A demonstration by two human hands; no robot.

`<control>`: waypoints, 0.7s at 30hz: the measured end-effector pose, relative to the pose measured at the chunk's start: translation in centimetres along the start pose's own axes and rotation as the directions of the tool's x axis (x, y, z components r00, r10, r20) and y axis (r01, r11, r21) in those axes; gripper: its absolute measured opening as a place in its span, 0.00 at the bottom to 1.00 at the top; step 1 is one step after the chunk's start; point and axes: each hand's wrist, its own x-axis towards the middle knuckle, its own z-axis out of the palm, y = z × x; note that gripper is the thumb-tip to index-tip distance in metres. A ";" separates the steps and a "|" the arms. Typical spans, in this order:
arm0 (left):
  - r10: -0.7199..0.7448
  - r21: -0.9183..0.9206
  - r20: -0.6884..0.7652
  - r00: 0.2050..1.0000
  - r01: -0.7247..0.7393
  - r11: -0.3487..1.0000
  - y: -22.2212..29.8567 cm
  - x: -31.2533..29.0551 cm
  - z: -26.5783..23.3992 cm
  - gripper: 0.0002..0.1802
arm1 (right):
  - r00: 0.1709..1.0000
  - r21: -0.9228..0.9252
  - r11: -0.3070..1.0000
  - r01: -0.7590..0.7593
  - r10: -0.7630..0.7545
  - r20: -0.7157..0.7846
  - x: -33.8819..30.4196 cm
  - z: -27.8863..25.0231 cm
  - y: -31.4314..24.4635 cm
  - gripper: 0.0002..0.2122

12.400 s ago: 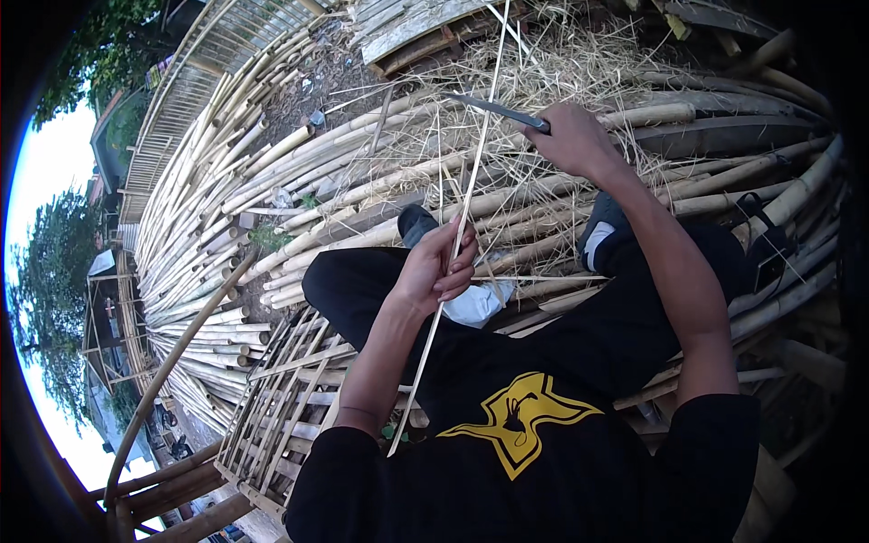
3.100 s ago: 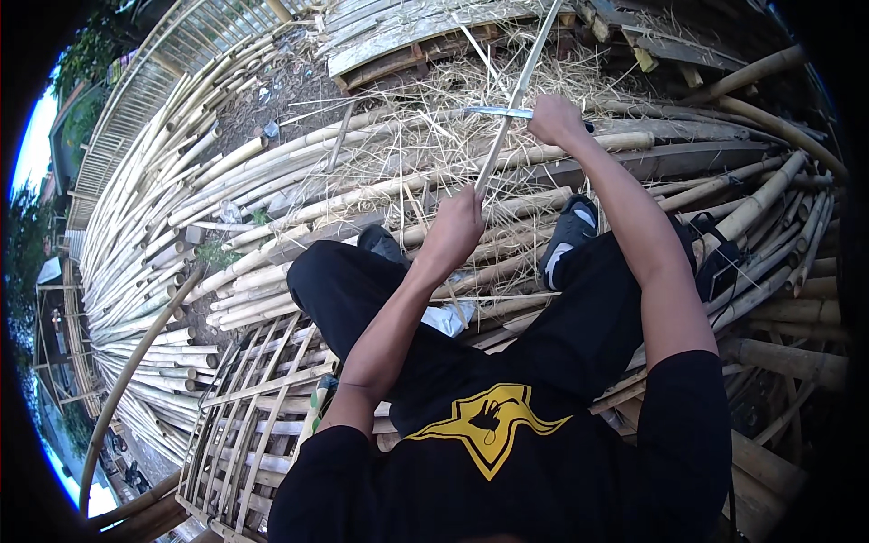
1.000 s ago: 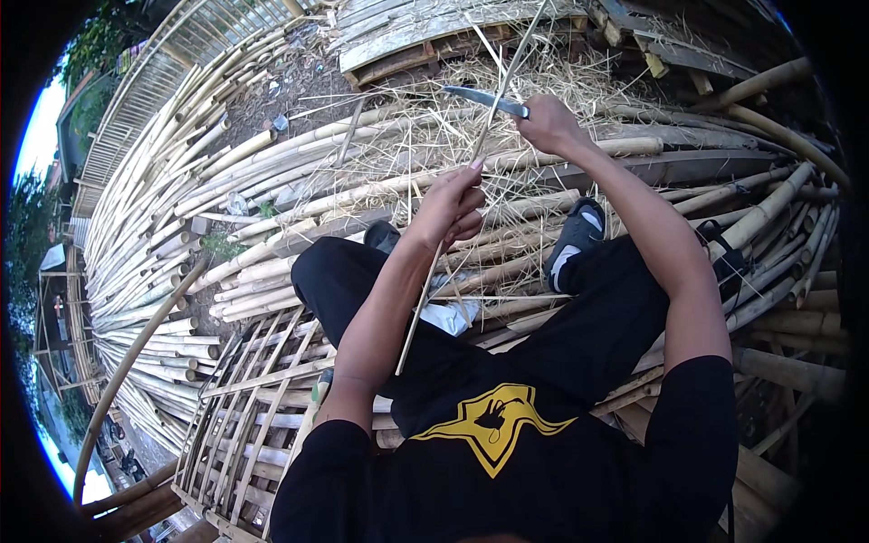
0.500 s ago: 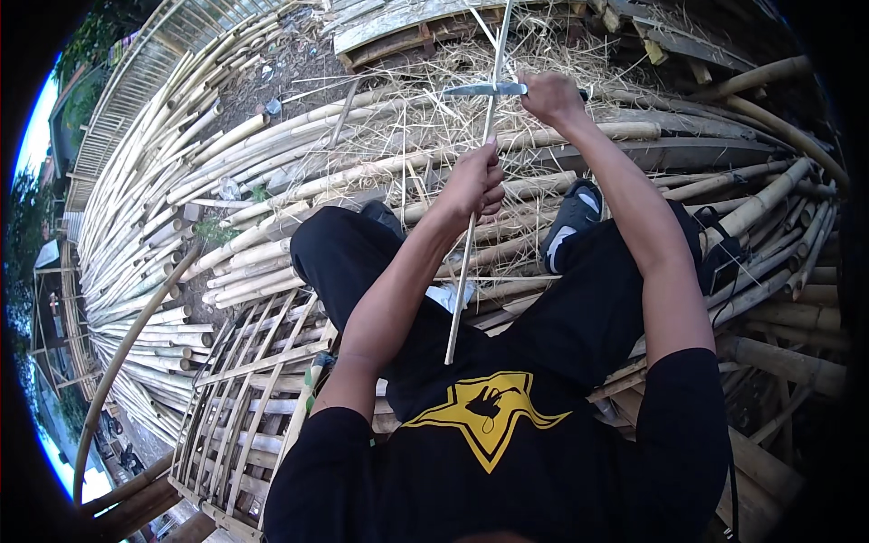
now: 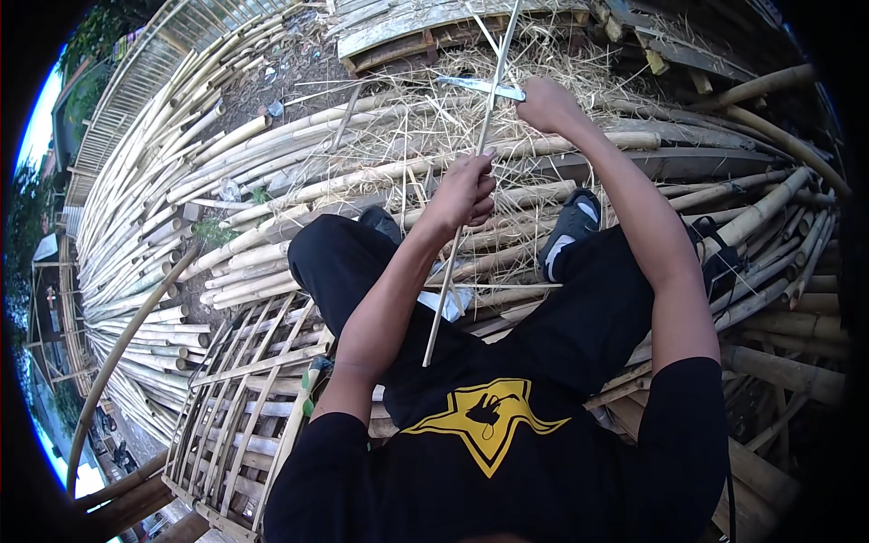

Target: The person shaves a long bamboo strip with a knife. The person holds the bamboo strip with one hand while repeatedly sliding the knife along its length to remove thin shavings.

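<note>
My left hand (image 5: 465,192) is closed around a long, thin bamboo strip (image 5: 441,306). The strip runs on a slant from my lap up past the hand to the top of the view. Farther out, my right hand (image 5: 549,107) grips a knife; its handle is hidden in my fist. The knife's pale blade (image 5: 480,86) points left and crosses the strip a little beyond my left hand, seemingly touching it.
Loose shavings (image 5: 416,127) cover the ground around my feet. Bamboo poles (image 5: 272,195) lie stacked beneath and to the left. A slatted bamboo frame (image 5: 240,407) stands at my lower left, a wooden pallet (image 5: 398,50) at the far side. More poles (image 5: 783,366) lie at right.
The strip has tilted, its near end swinging left. The knife blade now slants, tip higher than before. My left hand has shifted slightly nearer and left; both hands keep their grip.
</note>
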 end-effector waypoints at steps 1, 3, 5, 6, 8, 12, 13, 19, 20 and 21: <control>-0.021 -0.007 -0.038 0.999 0.020 1.000 0.0 -0.1 0.5 0.19 | 1.000 0.000 1.000 -0.001 0.001 0.001 0.1 0.2 0.3 0.12; -0.055 -0.011 -0.067 0.996 0.055 0.998 -0.3 0.0 1.0 0.20 | 0.996 -0.031 0.998 0.056 -0.058 -0.063 0.3 0.8 1.1 0.12; -0.078 -0.017 -0.076 0.994 0.077 0.997 -0.6 0.3 1.1 0.19 | 0.995 -0.059 0.997 0.054 -0.059 -0.081 0.5 1.3 1.5 0.12; -0.079 -0.016 -0.074 0.994 0.078 0.997 -0.7 0.4 1.1 0.19 | 0.993 -0.092 0.994 0.053 -0.062 -0.097 0.6 1.5 1.8 0.11; -0.079 0.006 -0.114 0.990 0.081 0.997 -0.9 0.4 1.2 0.17 | 0.977 -0.127 0.986 0.109 -0.130 -0.167 1.2 2.6 2.5 0.10; -0.053 0.033 -0.150 0.987 0.059 0.998 -1.6 1.0 1.1 0.15 | 0.914 -0.198 0.961 0.194 -0.250 -0.320 1.3 2.9 2.7 0.08; -0.040 0.056 -0.162 0.986 0.050 0.997 -1.6 1.0 1.1 0.15 | 0.868 -0.263 0.939 0.223 -0.314 -0.384 1.3 3.1 2.8 0.08; 0.009 0.153 -0.223 0.975 0.026 0.988 -2.1 1.1 0.9 0.14 | 0.916 -0.272 0.946 0.176 -0.259 -0.307 1.3 3.2 3.0 0.10; 0.023 0.182 -0.244 0.970 0.022 0.983 -2.0 1.2 0.9 0.14 | 0.916 -0.273 0.945 0.179 -0.261 -0.305 1.2 3.0 2.8 0.10; 0.024 0.181 -0.245 0.969 0.022 0.983 -2.0 0.9 0.7 0.14 | 0.960 -0.162 0.973 0.163 -0.194 -0.200 1.0 2.8 2.6 0.10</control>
